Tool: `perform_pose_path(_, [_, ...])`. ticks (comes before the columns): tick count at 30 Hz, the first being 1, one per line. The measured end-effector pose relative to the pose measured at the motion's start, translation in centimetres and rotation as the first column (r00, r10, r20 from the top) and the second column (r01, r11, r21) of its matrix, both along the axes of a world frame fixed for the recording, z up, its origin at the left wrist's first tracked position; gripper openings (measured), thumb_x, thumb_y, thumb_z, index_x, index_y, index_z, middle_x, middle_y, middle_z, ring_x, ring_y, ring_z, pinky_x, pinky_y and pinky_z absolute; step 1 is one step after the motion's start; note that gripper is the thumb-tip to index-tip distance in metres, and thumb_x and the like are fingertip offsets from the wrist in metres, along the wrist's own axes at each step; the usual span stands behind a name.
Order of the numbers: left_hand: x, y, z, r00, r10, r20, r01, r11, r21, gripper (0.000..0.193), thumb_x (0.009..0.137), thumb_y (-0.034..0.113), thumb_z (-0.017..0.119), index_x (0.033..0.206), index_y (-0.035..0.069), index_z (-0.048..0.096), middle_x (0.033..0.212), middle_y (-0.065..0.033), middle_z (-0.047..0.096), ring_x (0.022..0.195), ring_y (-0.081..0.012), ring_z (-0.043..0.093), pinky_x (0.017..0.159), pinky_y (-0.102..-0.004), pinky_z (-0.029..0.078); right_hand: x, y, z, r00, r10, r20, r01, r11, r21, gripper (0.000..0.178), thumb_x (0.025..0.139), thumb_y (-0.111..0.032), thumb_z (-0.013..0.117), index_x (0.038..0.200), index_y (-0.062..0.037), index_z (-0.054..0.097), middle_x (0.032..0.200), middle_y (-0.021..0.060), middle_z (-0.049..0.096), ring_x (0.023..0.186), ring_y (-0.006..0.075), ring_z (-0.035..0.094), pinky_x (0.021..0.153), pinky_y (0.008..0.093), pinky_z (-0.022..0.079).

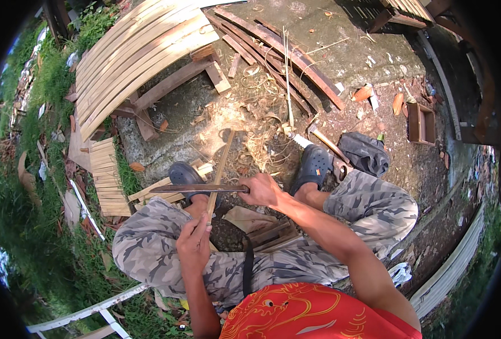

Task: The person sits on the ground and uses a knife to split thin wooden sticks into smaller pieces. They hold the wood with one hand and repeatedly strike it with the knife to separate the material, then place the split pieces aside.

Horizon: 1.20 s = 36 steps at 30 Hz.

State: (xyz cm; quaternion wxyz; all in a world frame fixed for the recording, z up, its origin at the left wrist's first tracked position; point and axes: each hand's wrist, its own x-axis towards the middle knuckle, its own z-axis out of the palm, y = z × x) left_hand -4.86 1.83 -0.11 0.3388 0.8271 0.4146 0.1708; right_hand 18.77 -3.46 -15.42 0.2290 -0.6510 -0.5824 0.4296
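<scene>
My left hand is closed round the lower end of a pale bamboo strip, which slants up and away between my feet. In my right hand is the handle of a long, dark-bladed knife. The blade points left and lies crosswise over the strip, a little above my left fingers. Whether the edge is biting into the bamboo cannot be made out. Thin curled shavings are heaped on the ground past the strip's far end.
A bamboo-slat bench stands at the upper left, with shorter slats nearer me. Brown wooden planks lie beyond the shavings. By my right shoe are a saw, a hammer and a dark cloth bundle; a wooden box sits farther right.
</scene>
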Motion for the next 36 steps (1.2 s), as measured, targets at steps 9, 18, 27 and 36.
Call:
perform_pose_path(9, [-0.6, 0.2, -0.3, 0.998, 0.057, 0.006, -0.056, 0.997, -0.061, 0.035, 0.082, -0.01, 0.067, 0.116, 0.0, 0.068, 0.099, -0.0154, 0.067, 0.083, -0.0248, 0.066, 0.075, -0.0307, 0.052, 1.1, 0.3, -2.9, 0.967, -0.242, 0.075, 0.245, 0.969, -0.035, 0.031, 0.08, -0.029, 0.062, 0.098, -0.0049, 0.072, 0.06, 0.0209, 0.062, 0.062, 0.037, 0.066, 0.066, 0.0472, 0.053])
perform_pose_path(18, [-0.9, 0.3, -0.3, 0.999, 0.05, 0.003, -0.05, 0.995, -0.083, 0.037, 0.081, -0.011, 0.068, 0.117, 0.0, 0.068, 0.101, -0.0157, 0.067, 0.088, -0.0255, 0.068, 0.078, -0.0306, 0.052, 4.7, 1.7, -6.4, 0.98, -0.06, 0.189, 0.108, 0.96, -0.259, 0.032, 0.084, -0.035, 0.063, 0.09, -0.0047, 0.072, 0.077, 0.021, 0.069, 0.074, 0.0374, 0.068, 0.074, 0.0462, 0.055])
perform_pose_path(27, [-1.4, 0.3, -0.7, 0.999, 0.048, -0.006, -0.048, 0.996, -0.071, 0.036, 0.082, -0.009, 0.066, 0.117, -0.001, 0.068, 0.094, -0.0131, 0.065, 0.076, -0.0197, 0.061, 0.069, -0.0276, 0.048, 5.6, 2.8, -10.2, 0.946, -0.162, 0.282, 0.241, 0.931, -0.274, 0.03, 0.084, -0.032, 0.061, 0.096, -0.0065, 0.072, 0.074, 0.0246, 0.067, 0.074, 0.0404, 0.068, 0.073, 0.047, 0.055])
perform_pose_path(36, [-1.2, -0.1, -0.7, 0.999, 0.036, -0.018, -0.037, 0.999, -0.031, 0.033, 0.082, -0.009, 0.067, 0.114, 0.0, 0.069, 0.099, -0.0159, 0.068, 0.086, -0.0262, 0.068, 0.078, -0.0319, 0.053, 7.5, 3.3, -14.2, 0.915, -0.232, 0.331, 0.361, 0.835, -0.414, 0.046, 0.086, -0.038, 0.06, 0.1, 0.0054, 0.068, 0.097, 0.0273, 0.069, 0.096, 0.0412, 0.067, 0.085, 0.0462, 0.055])
